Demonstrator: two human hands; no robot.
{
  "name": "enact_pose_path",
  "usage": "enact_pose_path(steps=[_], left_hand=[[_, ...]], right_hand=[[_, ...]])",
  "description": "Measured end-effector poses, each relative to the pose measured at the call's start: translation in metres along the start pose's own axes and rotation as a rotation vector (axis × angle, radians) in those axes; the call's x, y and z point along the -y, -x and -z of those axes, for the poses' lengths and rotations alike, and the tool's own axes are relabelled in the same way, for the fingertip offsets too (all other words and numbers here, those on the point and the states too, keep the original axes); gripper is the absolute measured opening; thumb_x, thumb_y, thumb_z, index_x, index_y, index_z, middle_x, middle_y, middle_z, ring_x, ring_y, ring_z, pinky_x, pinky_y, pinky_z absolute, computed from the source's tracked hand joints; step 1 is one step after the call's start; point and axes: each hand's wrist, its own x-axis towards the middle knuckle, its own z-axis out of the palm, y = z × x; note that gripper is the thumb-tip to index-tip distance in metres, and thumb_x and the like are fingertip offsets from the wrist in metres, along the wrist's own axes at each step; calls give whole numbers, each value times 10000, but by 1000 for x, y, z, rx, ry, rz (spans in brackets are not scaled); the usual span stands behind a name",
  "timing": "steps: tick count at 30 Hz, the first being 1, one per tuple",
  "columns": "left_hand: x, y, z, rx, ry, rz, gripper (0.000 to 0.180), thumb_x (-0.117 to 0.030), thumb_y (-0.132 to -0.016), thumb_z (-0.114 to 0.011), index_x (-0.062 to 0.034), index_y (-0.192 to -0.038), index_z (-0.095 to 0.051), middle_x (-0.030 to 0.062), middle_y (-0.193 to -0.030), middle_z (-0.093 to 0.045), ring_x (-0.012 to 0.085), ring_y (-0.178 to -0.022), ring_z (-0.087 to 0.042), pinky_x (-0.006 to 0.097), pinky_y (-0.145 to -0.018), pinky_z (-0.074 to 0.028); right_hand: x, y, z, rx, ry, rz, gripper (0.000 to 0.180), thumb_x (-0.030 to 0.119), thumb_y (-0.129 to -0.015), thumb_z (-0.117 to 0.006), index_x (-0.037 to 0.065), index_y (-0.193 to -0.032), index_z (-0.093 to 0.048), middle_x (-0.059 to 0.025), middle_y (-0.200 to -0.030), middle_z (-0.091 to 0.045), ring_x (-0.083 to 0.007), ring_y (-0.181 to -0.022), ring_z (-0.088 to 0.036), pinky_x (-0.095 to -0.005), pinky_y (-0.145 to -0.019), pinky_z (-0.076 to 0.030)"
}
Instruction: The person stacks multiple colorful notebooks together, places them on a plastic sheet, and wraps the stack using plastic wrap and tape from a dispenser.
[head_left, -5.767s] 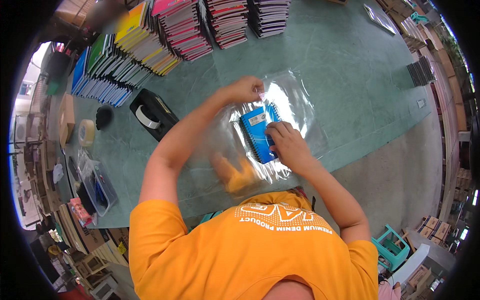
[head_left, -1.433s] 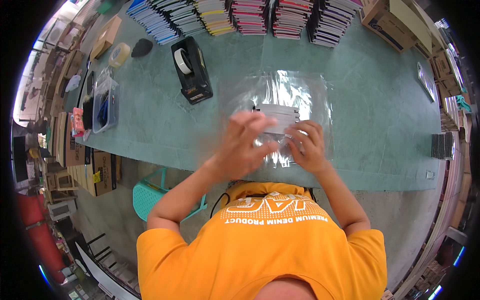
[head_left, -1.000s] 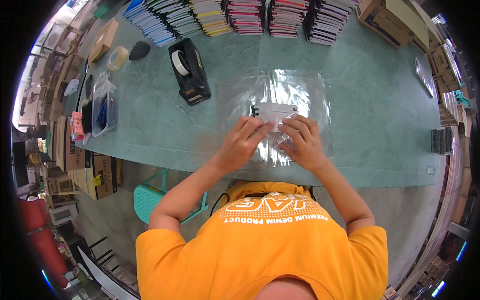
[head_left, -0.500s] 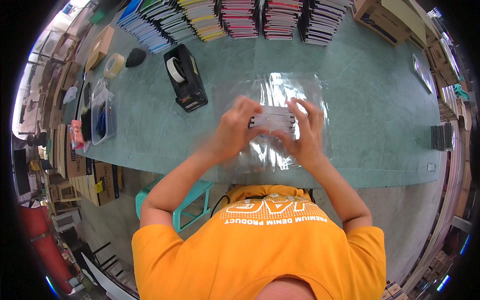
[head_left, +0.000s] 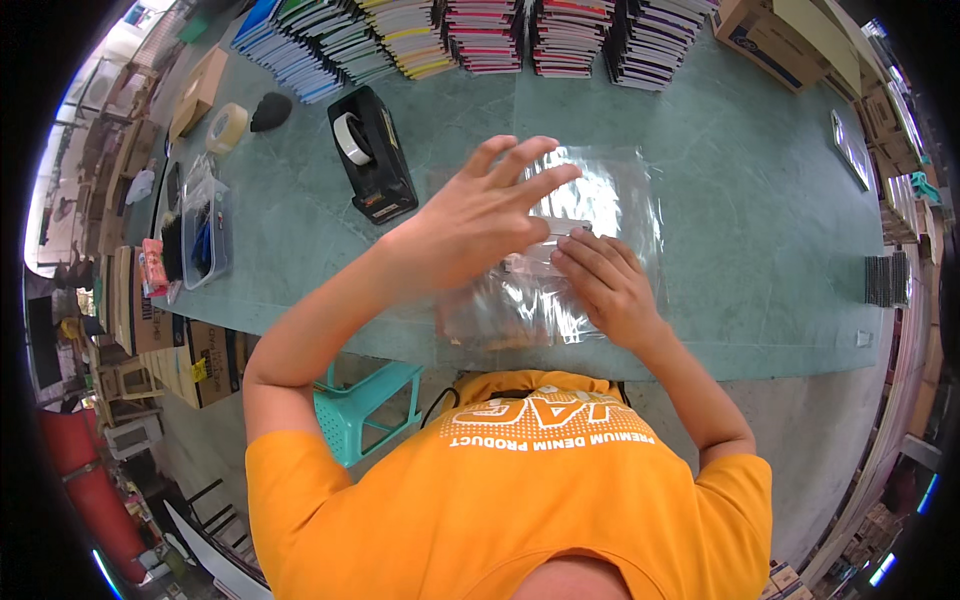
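A small stack of pale strips (head_left: 533,262) lies on clear plastic sheeting (head_left: 620,185) near the table's front edge, mostly covered by my hands. Above and left of it, my left hand (head_left: 480,215) is open, with several fingers spread toward the far side. Its lowest fingertip reaches the stack's upper left part; whether it touches is hard to tell. My right hand (head_left: 610,285) has its fingers together over the stack's right end, holding it, with the thumb hidden. Glare on the plastic blurs the stack's outline.
Left of the plastic stands a black tape dispenser (head_left: 372,155). Tall piles of colour-edged booklets (head_left: 485,40) line the far edge. A tape roll (head_left: 228,128) and a clear plastic bin (head_left: 208,240) are at left, a cardboard box (head_left: 770,45) at far right. A turquoise stool (head_left: 365,410) is below the table.
Both hands were pinching the stack's two ends. My left hand has since let go, lifted and spread its fingers, while my right hand has shifted its fingers over the stack's top.
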Motion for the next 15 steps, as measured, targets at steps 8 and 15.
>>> enact_pose_path(steps=[8,15], left_hand=[[1,-25,-20,112,24,-24,113,-150,-664,-662,-88,-758,-672,87,-1225,-486,279,-1242,-336,454,-1016,-268],[-55,-7,107,-225,298,-68,170,-164,-662,-665,-112,-819,-628,46,-920,-575,267,-859,-554,375,-743,-440]], right_hand=[[8,4,-10,23,-26,-35,392,64,-744,-539,120,-1128,-597,-64,-1214,-529,-253,-1178,-467,-428,-976,-354],[15,3,-1,-13,78,-78,428,77,-698,-566,130,-1122,-592,-30,-1095,-484,-241,-1048,-426,-423,-922,-334]])
